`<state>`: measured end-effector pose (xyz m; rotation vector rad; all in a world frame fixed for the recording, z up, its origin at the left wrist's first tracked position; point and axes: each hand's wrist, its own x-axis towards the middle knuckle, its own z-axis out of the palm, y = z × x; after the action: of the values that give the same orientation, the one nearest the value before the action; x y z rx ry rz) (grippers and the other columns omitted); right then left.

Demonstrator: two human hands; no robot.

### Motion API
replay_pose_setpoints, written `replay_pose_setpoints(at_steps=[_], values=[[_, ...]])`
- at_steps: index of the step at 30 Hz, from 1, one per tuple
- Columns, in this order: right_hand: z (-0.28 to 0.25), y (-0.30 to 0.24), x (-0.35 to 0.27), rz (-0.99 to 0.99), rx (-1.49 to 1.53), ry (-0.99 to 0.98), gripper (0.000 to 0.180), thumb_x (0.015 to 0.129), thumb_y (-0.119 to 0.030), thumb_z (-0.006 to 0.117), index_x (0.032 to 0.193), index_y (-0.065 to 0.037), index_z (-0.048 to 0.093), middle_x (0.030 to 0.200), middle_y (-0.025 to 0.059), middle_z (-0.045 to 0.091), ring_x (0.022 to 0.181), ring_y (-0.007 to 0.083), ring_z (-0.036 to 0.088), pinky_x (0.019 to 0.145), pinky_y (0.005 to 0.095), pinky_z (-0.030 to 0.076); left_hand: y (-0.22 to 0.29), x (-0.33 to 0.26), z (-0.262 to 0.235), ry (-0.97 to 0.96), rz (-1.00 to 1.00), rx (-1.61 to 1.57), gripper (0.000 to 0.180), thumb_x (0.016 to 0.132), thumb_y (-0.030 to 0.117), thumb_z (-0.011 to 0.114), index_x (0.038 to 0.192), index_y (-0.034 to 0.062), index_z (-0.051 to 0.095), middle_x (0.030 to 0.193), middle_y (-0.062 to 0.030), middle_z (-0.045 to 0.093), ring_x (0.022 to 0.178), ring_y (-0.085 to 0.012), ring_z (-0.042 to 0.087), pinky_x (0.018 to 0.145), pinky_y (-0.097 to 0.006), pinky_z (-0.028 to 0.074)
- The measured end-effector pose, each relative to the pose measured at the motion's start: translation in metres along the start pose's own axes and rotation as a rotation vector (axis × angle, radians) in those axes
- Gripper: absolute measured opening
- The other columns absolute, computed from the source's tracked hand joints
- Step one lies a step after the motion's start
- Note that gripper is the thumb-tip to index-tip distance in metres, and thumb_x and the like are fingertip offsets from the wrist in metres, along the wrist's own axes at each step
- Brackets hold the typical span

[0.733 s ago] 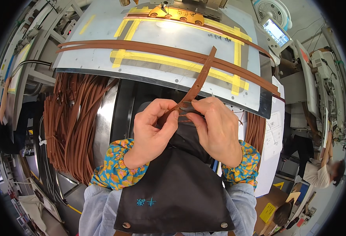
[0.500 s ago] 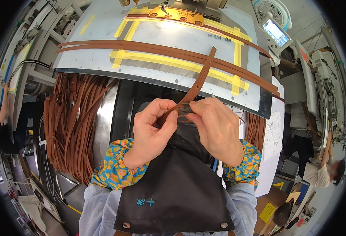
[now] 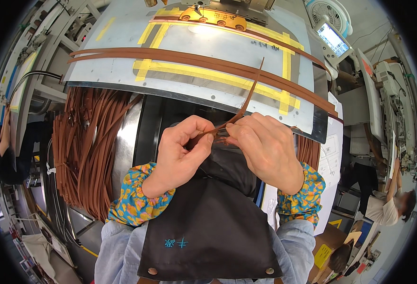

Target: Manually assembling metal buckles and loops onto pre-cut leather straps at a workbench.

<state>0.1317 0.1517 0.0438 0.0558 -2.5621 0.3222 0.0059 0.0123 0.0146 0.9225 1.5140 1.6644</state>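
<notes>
A narrow brown strap (image 3: 252, 94) rises from between my hands, its far tip over the table's front edge and its face turned nearly edge-on. My left hand (image 3: 182, 151) is closed on its lower part, thumb against bent forefinger. Close to the right of it, my right hand (image 3: 268, 147) pinches at the strap with thumb and fingertips. Thin brown strands or strap edges show between the two hands; what they are exactly is hidden by the fingers. Beyond, two long brown straps (image 3: 189, 58) lie side by side across the pale table (image 3: 109, 71).
Under a machine head, a yellow block (image 3: 213, 19) sits on another brown strap. Yellow tape (image 3: 194, 73) frames the tabletop. A thick strap bundle (image 3: 87, 156) hangs at left, a smaller bundle (image 3: 308, 152) at right. A screen (image 3: 332, 39) and fan (image 3: 329, 16) stand far right; other people are at both sides.
The strap has twisted from showing its broad, holed face to nearly edge-on. My right hand has shifted slightly right and turned. My left hand has kept its grip.
</notes>
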Motion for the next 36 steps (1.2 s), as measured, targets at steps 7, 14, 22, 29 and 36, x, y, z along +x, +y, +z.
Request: replay_pose_setpoints(at_steps=[7, 14, 22, 29, 36], values=[[-0.001, 0.008, 0.001, -0.039, 0.066, -0.02, 0.017, 0.066, -0.006, 0.062, 0.081, -0.004, 0.054, 0.072, 0.005, 0.052, 0.065, 0.0198, 0.054, 0.053, 0.0302, 0.044, 0.009, 0.006, -0.006, -0.135, -0.087, -0.066, 0.002, 0.085, -0.001, 0.051, 0.086, -0.0007, 0.054, 0.069, 0.0047, 0.05, 0.059, 0.0006, 0.038, 0.051, -0.017, 0.029], [-0.001, 0.008, 0.002, 0.006, 0.184, 0.015, 0.016, 0.068, -0.005, 0.064, 0.078, -0.004, 0.051, 0.068, 0.0064, 0.052, 0.06, 0.0227, 0.055, 0.048, 0.0325, 0.044, 0.008, 0.011, -0.009, -0.196, -0.112, -0.14, 0.003, 0.085, -0.002, 0.051, 0.085, -0.0007, 0.054, 0.071, 0.005, 0.048, 0.062, 0.0006, 0.037, 0.053, -0.017, 0.029], [0.0, 0.011, 0.0, 0.03, 0.233, 0.002, 0.016, 0.072, -0.005, 0.066, 0.078, -0.004, 0.051, 0.067, 0.0069, 0.052, 0.059, 0.0239, 0.055, 0.047, 0.0332, 0.044, 0.011, 0.012, -0.011, -0.217, -0.157, -0.158, 0.004, 0.086, -0.001, 0.051, 0.086, -0.001, 0.055, 0.072, 0.0057, 0.049, 0.062, 0.0014, 0.037, 0.053, -0.016, 0.028], [-0.002, 0.013, 0.003, 0.017, 0.257, -0.011, 0.018, 0.073, -0.008, 0.067, 0.078, -0.004, 0.05, 0.069, 0.0077, 0.055, 0.061, 0.0246, 0.057, 0.047, 0.0338, 0.044, 0.015, 0.014, -0.013, -0.271, -0.185, -0.17, 0.004, 0.085, -0.001, 0.051, 0.086, -0.0011, 0.055, 0.071, 0.0061, 0.048, 0.061, 0.0017, 0.036, 0.052, -0.016, 0.027], [-0.002, 0.011, 0.001, 0.038, 0.246, -0.039, 0.018, 0.072, -0.005, 0.067, 0.077, -0.004, 0.05, 0.064, 0.0078, 0.054, 0.056, 0.0255, 0.057, 0.044, 0.0337, 0.043, 0.012, 0.015, -0.012, -0.267, -0.207, -0.194, 0.005, 0.085, 0.0, 0.051, 0.086, -0.0009, 0.055, 0.069, 0.0068, 0.046, 0.06, 0.0022, 0.035, 0.05, -0.016, 0.025]])
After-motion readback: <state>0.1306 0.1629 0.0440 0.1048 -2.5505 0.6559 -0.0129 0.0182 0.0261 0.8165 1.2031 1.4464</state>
